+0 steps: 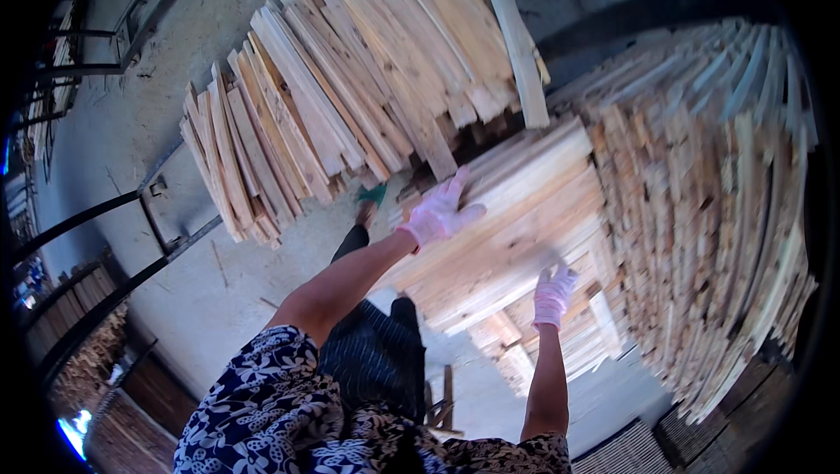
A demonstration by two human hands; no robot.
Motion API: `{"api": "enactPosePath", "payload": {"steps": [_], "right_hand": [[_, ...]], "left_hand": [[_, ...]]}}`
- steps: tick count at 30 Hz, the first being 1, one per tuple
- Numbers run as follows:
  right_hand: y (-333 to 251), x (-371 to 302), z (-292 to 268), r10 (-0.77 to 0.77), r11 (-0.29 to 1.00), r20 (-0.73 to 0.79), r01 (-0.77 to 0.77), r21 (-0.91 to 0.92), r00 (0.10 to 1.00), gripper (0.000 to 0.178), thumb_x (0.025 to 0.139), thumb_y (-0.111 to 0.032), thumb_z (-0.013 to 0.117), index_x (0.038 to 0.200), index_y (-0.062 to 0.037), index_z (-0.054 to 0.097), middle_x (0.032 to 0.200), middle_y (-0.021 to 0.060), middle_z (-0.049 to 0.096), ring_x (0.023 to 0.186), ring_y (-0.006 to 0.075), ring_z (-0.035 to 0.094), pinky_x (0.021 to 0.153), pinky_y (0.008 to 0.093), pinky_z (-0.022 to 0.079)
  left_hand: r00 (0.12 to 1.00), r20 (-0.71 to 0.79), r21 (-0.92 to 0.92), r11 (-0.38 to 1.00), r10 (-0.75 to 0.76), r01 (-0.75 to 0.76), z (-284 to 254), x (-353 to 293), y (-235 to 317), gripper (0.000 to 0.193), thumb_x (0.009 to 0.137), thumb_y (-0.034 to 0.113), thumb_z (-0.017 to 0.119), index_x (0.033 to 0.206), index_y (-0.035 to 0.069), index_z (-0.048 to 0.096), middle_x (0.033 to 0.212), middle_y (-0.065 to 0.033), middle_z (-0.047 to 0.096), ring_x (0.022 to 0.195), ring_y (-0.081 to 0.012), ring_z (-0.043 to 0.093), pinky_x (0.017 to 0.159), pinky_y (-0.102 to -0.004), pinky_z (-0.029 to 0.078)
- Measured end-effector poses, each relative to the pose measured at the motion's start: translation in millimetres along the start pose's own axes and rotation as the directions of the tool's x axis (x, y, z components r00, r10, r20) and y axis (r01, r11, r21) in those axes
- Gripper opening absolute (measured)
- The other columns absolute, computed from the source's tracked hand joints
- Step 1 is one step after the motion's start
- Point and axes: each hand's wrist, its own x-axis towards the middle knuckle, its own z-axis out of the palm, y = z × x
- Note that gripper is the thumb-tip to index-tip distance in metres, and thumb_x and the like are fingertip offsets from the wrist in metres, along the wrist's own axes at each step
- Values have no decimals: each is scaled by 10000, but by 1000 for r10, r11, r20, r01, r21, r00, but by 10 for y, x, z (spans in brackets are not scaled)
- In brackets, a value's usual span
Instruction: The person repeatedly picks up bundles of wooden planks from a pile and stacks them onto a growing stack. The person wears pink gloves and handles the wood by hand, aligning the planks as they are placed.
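Observation:
My left hand (pixel 444 211), in a pink-white knit glove, lies with fingers spread on the far side of a stack of pale wooden boards (pixel 516 220). The thumb points right, apart from the fingers. Gloved the same way, my right hand (pixel 553 294) is at the near right part of this stack, by the edge of a wide board. Its fingers look bent, but blur at their tips hides whether they grip the board. Shorter wood pieces (pixel 500 334) show below that edge.
A long row of leaning wooden slats (pixel 350 71) stands beyond the boards. At right rises a tall pile of stacked slats (pixel 691 211). Dark metal rails (pixel 96 203) cross the left side above the concrete floor (pixel 175 290). Dark slatted pallets (pixel 626 452) lie at lower right.

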Motion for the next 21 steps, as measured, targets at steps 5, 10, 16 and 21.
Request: {"api": "enactPosePath", "payload": {"steps": [5,10,16,21], "right_hand": [[-2167,948,-697,-463,864,-85,470,180,882,453,1007,-230,556,1421,-53,505,1305,257,536,1205,423,543,1002,467,454],[-2813,2516,-371,-287,933,-67,295,205,955,700,989,-558,527,1419,-5,534,1414,224,576,1297,363,531,1078,424,402],[-3035,2683,304,-39,659,461,-324,679,886,732,958,-657,543,1425,-95,577,1268,41,646,1089,179,600,927,327,488],[-2888,2382,484,-124,632,181,-63,772,976,672,1008,-571,535,1531,-178,380,1378,92,541,1119,209,582,919,366,511]], "left_hand": [[983,-177,-444,895,-47,-37,-720,218,-7,793,962,375,672,1577,57,285,1560,-215,420,1435,-335,426,1193,-390,341],[962,-121,-509,847,-247,153,-1835,1141,255,963,917,551,661,1618,103,176,1520,-221,477,1363,-336,513,1046,-415,468],[933,1,-814,542,-361,211,-2120,1942,109,1068,859,545,732,1607,65,140,1506,-255,417,1372,-341,478,1063,-491,496],[892,-48,-506,781,-449,365,-2047,2138,228,1182,839,550,765,1614,97,-5,1552,-239,340,1379,-342,462,1065,-554,475]]}}
